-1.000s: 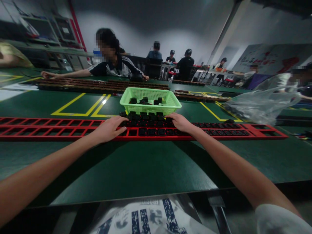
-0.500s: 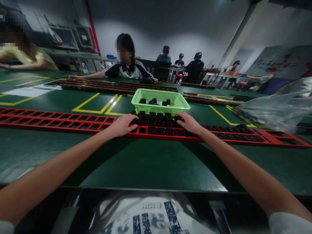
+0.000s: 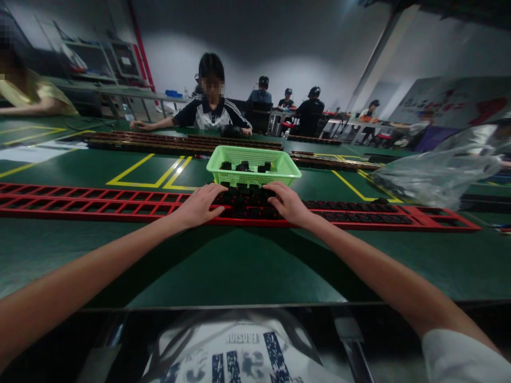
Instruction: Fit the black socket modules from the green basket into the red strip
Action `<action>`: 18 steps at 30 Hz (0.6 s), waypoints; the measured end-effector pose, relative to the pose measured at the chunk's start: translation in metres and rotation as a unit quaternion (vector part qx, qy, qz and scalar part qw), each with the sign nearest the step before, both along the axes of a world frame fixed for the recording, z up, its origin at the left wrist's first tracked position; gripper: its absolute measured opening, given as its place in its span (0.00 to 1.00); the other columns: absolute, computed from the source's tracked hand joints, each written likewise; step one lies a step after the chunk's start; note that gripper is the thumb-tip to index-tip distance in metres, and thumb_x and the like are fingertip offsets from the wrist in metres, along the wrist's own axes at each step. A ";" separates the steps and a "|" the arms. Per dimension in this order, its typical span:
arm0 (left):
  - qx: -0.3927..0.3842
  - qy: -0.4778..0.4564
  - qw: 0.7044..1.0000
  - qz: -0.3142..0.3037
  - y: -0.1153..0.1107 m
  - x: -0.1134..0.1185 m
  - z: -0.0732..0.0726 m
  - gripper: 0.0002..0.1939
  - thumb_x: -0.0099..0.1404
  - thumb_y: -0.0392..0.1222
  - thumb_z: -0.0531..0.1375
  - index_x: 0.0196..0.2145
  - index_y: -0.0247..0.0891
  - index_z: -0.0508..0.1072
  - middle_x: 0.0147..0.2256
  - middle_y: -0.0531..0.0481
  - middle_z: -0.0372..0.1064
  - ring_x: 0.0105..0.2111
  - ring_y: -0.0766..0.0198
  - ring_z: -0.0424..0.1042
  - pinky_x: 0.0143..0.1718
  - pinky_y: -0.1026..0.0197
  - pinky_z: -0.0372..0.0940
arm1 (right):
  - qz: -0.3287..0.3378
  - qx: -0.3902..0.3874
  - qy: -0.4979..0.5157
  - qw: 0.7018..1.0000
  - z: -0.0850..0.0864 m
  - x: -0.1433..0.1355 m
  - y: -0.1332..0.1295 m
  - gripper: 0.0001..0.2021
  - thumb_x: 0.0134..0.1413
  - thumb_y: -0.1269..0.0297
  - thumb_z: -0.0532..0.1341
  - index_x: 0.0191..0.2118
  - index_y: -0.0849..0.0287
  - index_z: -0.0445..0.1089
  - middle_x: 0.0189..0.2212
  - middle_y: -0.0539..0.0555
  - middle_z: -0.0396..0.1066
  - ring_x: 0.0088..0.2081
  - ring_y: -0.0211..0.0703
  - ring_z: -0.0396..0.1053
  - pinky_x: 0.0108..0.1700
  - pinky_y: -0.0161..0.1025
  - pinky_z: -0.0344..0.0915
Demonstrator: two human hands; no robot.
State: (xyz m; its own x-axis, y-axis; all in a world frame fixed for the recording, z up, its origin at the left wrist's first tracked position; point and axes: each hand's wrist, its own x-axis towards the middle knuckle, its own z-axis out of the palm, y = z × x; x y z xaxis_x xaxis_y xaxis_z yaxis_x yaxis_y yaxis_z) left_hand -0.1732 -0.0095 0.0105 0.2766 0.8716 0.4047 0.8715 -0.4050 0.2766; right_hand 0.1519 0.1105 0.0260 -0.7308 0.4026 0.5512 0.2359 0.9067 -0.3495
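A long red slotted frame lies across the green table, with small black square parts filling slots in its middle and right. More black parts sit raised on the frame between my hands. My left hand has its thumb and fingers around the left end of this group. At the right end, my right hand grips black parts with its thumb in front and fingers behind. The fingertips are partly hidden. Just behind the frame stands a light green basket with several black parts inside.
Dark long strips lie beyond the basket, and a clear plastic bag is at the right. A person sits opposite, one arm along the strips. Yellow tape lines mark the table. The table's near edge runs before me.
My hands have come closer together along the frame, the right one moving left. The view has shifted a little. The person opposite has drawn the outstretched arm in slightly.
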 end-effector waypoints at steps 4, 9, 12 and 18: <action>-0.022 -0.051 0.996 -0.076 0.001 0.030 -0.003 0.38 0.71 0.44 0.63 0.75 0.37 0.59 0.70 0.36 0.67 0.70 0.45 0.68 0.74 0.40 0.62 | 0.080 -0.016 0.001 0.997 -0.008 -0.038 -0.026 0.18 0.72 0.67 0.57 0.63 0.55 0.71 0.57 0.63 0.73 0.59 0.56 0.72 0.65 0.60 0.71; 0.014 -0.107 0.989 -0.100 -0.003 0.042 -0.008 0.33 0.71 0.37 0.60 0.72 0.38 0.63 0.68 0.37 0.69 0.68 0.47 0.70 0.73 0.42 0.65 | 0.042 0.006 0.050 0.998 -0.024 -0.059 -0.042 0.09 0.70 0.67 0.60 0.53 0.53 0.68 0.57 0.63 0.70 0.58 0.54 0.72 0.60 0.53 0.73; 0.020 -0.094 0.991 -0.094 -0.007 0.035 -0.004 0.27 0.69 0.38 0.61 0.65 0.39 0.70 0.62 0.39 0.74 0.62 0.48 0.74 0.68 0.43 0.69 | 0.023 0.044 -0.005 0.999 -0.030 -0.055 -0.046 0.06 0.70 0.67 0.61 0.50 0.53 0.68 0.58 0.63 0.71 0.53 0.54 0.74 0.55 0.51 0.74; 0.032 -0.060 0.997 -0.021 -0.010 0.019 -0.001 0.25 0.66 0.42 0.61 0.60 0.36 0.72 0.55 0.39 0.77 0.56 0.45 0.75 0.63 0.40 0.71 | 0.008 0.099 -0.034 0.994 -0.032 -0.048 -0.053 0.09 0.72 0.68 0.59 0.54 0.55 0.70 0.55 0.65 0.76 0.56 0.57 0.75 0.56 0.52 0.72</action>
